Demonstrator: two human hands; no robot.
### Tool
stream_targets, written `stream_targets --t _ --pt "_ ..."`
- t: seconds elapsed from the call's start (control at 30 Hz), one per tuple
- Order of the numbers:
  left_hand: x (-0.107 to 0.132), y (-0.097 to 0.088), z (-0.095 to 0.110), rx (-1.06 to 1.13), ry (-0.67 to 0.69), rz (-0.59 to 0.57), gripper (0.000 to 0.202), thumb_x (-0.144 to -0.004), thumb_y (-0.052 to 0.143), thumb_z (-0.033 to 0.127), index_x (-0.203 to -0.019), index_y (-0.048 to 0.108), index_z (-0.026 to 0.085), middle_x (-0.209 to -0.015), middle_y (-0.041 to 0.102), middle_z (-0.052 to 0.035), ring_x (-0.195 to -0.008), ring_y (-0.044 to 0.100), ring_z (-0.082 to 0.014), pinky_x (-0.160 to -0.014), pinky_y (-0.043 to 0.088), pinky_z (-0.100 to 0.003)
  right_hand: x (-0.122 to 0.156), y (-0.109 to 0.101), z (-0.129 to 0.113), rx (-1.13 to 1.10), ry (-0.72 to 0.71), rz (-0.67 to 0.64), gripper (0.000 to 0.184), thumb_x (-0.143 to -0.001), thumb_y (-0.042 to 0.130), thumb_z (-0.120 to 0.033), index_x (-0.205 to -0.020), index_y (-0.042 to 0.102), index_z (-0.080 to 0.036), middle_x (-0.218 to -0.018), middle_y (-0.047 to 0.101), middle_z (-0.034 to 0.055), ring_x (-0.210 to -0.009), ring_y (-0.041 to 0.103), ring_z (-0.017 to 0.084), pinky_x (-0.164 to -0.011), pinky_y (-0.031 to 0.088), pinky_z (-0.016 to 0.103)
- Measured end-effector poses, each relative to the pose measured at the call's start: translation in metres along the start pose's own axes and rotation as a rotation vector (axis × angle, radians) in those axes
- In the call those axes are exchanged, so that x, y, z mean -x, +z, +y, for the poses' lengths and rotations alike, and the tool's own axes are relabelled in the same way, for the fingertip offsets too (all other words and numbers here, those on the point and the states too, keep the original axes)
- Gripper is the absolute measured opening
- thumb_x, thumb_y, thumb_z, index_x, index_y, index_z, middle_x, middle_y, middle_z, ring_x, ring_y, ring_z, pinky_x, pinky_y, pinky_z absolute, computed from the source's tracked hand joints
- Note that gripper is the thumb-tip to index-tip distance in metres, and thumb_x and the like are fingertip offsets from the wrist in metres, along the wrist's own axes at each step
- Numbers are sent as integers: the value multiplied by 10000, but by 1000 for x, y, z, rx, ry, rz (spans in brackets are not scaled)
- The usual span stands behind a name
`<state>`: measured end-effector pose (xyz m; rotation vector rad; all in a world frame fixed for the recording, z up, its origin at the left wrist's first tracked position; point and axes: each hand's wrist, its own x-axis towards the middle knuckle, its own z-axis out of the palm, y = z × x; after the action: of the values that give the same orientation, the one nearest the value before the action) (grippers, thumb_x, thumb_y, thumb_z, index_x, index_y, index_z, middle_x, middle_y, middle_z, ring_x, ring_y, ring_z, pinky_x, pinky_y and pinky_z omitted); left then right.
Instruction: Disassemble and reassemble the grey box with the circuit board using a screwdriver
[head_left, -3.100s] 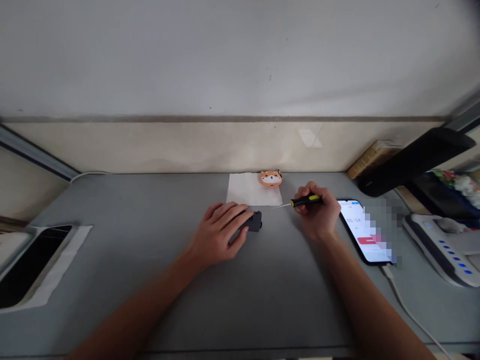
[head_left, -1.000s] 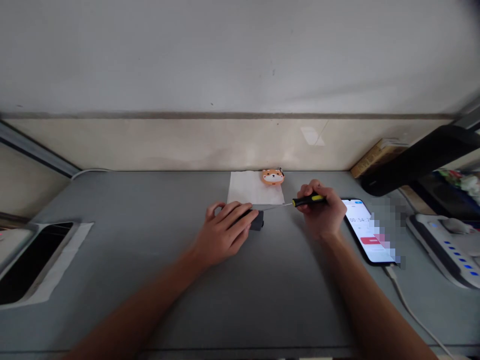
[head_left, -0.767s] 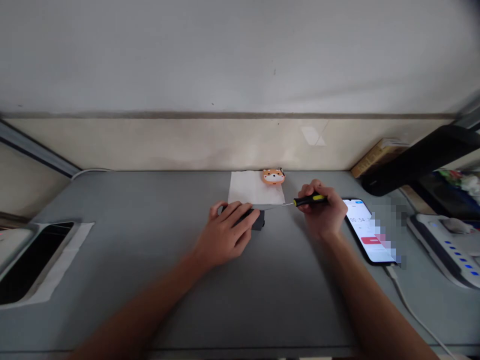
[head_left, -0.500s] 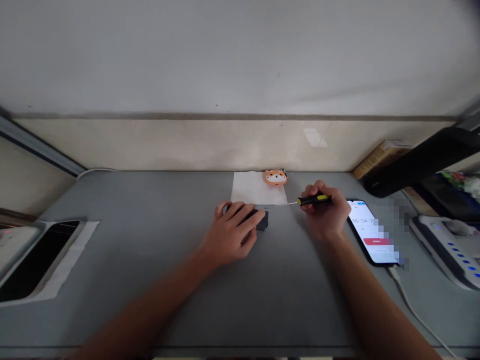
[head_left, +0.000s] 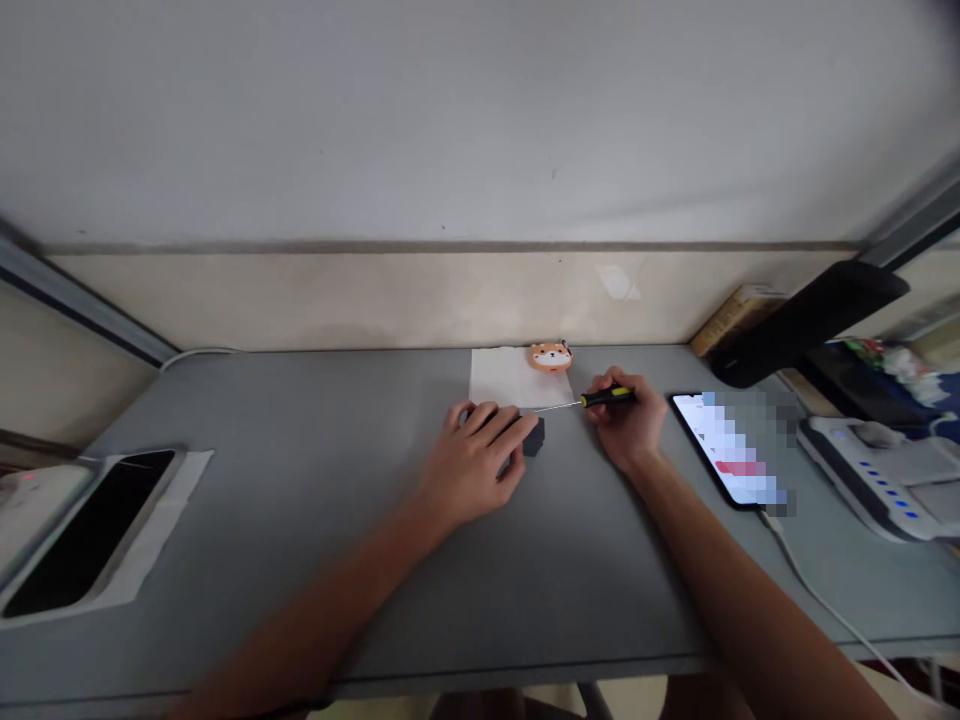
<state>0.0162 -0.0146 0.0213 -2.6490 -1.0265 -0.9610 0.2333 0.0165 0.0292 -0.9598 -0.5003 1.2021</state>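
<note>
My left hand (head_left: pixel 480 460) is closed over a small dark block-like object (head_left: pixel 534 436) on the desk, its fingers hiding most of it. Only its right end shows, so I cannot tell its exact kind. My right hand (head_left: pixel 626 420) grips a screwdriver (head_left: pixel 609 396) by its black and yellow handle. The thin metal shaft points left, and its tip is close to the far edge of the dark object; whether they touch I cannot tell. Behind them lies a white paper sheet (head_left: pixel 499 375), with an orange dog-faced case (head_left: pixel 550 357) on its right corner.
A lit phone (head_left: pixel 694 425) with a white cable lies right of my right hand. Beyond it are a white power strip (head_left: pixel 862 470), a black cylinder (head_left: pixel 810 320) and a book (head_left: pixel 735 315). At far left, a dark-screened device (head_left: pixel 94 535) rests on white paper.
The view has shifted slightly. My right hand and the screwdriver have come a little closer to the dark object. My left hand keeps its hold.
</note>
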Motion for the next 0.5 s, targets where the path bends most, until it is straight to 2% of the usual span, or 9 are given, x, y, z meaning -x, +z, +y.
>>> stream_targets --t 0.13,0.23,0.3,0.4,0.5 --pt "5 -1 -7 73 53 57 331 -956 499 123 -1254 635 171 -1202 749 -90 -1056 670 -234 -963 421 -409 -1 -3 0 -26 8 -33 219 -578 692 -294 -601 491 -209 -603 528 -40 -418 368 56 -358 258 219" --pt "7 -2 -17 196 22 91 316 -966 472 152 -1232 641 184 -1193 746 -95 -1092 668 -236 -966 455 -413 1 -4 -2 -28 -10 -44 243 -606 705 -306 -618 482 -212 -594 537 -42 -400 364 54 -357 263 217" --pt "7 -2 -25 351 -108 118 289 -960 442 162 -1149 659 193 -1125 746 -87 -1061 669 -228 -939 481 -403 3 -3 -2 -31 -16 -40 236 -602 712 -307 -630 500 -209 -604 548 -41 -398 370 53 -359 273 214" --pt "6 -1 -37 656 -407 126 241 -919 428 200 -983 661 201 -987 727 -68 -944 661 -212 -863 512 -368 8 0 -4 -43 -15 -26 219 -580 711 -288 -634 517 -203 -589 546 -42 -393 372 50 -359 263 206" --pt "5 0 -47 751 -486 59 215 -892 437 239 -870 648 204 -886 719 -49 -850 657 -204 -795 525 -341 11 2 -5 -58 -7 -15 205 -582 701 -275 -628 513 -206 -551 528 -44 -390 369 54 -359 260 200"
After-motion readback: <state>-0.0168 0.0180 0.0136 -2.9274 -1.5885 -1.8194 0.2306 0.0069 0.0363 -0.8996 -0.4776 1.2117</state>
